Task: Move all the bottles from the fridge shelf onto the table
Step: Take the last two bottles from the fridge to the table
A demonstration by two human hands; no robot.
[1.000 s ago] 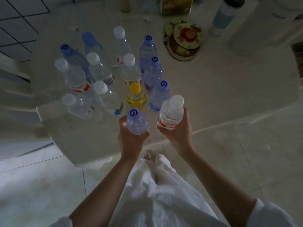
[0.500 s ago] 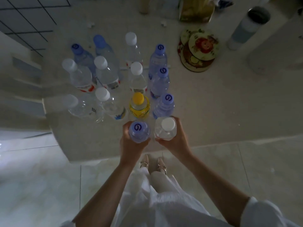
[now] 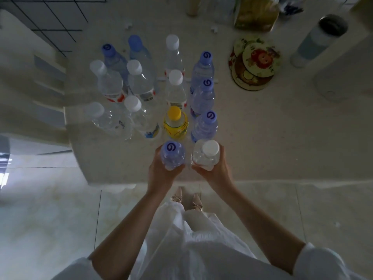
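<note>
Both held bottles now stand lower and closer to the near edge of the table (image 3: 272,150) than a second ago, when we carried them tilted above the group; they are upright, side by side, just in front of the standing cluster. Our left hand (image 3: 161,172) curls its fingers round the blue-capped bottle (image 3: 172,155), and our right hand (image 3: 217,171) curls round the white-capped bottle (image 3: 206,155); whether their bases touch the tabletop we cannot tell. Just behind them stand the yellow-capped bottle (image 3: 175,123) and a row of three bottles with blue logo caps (image 3: 203,98) running away from us. To the left stands a group of clear bottles with white caps (image 3: 125,91), two more blue-capped ones behind it. Well apart, at the far right of the table, lie a stack of round patterned coasters (image 3: 254,65) and a pale tumbler with a dark lid (image 3: 316,40). Below the table edge we see our white garment (image 3: 191,249) and pointed shoes (image 3: 186,200) on the tiled floor (image 3: 50,209).
</note>
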